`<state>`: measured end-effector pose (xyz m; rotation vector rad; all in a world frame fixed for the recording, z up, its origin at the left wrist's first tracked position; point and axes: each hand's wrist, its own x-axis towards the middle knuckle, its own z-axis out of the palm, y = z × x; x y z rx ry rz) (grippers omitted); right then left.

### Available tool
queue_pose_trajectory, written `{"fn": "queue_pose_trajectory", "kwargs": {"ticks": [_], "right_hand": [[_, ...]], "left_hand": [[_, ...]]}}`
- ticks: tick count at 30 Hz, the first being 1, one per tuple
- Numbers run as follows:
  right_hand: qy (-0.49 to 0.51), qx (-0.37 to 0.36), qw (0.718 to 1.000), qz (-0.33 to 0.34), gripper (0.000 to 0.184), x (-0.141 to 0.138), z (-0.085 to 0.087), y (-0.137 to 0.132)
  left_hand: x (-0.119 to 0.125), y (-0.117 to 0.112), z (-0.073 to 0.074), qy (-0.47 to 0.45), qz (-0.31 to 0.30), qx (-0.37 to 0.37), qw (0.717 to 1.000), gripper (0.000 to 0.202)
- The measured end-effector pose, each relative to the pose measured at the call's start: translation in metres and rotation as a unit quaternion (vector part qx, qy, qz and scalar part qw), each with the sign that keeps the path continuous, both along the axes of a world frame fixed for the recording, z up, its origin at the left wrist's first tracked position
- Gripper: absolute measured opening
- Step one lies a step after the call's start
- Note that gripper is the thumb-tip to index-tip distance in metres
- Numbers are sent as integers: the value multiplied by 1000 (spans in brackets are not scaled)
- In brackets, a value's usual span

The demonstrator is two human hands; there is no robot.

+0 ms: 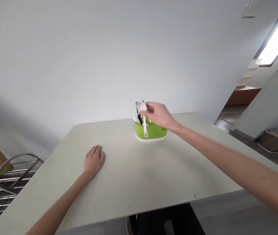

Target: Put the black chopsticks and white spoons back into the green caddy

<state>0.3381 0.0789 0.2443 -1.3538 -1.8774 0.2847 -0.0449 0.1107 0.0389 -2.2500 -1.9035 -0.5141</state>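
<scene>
A green utensil caddy with a white base stands at the far middle of the pale table. It holds white spoons and some dark utensils. My right hand is over the caddy, fingers closed on a white spoon whose bowl points up and whose handle hangs down in front of the caddy. My left hand lies flat on the table to the left, fingers stretched out, holding nothing.
A metal wire rack stands off the table's left edge. A plain white wall is behind the table. To the right, a doorway opens onto a floor area with a low object. A dark chair sits under the near edge.
</scene>
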Motion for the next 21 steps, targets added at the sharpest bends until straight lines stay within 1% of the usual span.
{"fn": "queue_pose_trajectory", "kwargs": {"ticks": [2, 3, 5, 9, 11, 13, 17, 21], "right_hand": [[-11, 52, 998, -31, 32, -1, 13, 16], [-26, 75, 996, -47, 33, -2, 15, 23], [-67, 98, 990, -71, 32, -4, 12, 37], [-156, 65, 982, -85, 29, -6, -9, 54], [-185, 53, 977, -91, 28, -7, -19, 57], [-207, 47, 972, -99, 27, -6, -25, 57], [-272, 11, 956, -105, 28, -6, -28, 56], [-355, -34, 926, -122, 34, -16, -26, 58]], "left_hand": [[-1, -1, -1, 0, 1, 0, 1000, 54], [-1, -1, -1, 0, 2, 0, 1000, 54], [0, -2, -1, 0, 2, 1, 1000, 53], [0, -4, -2, -4, 1, -3, 1000, 53], [0, -4, -2, -6, 1, -6, 1000, 54], [0, -4, -2, -8, 0, -11, 1000, 54], [0, -4, -4, -12, -2, -12, 1000, 53], [-1, -3, -5, -16, -4, -1, 1000, 50]]}}
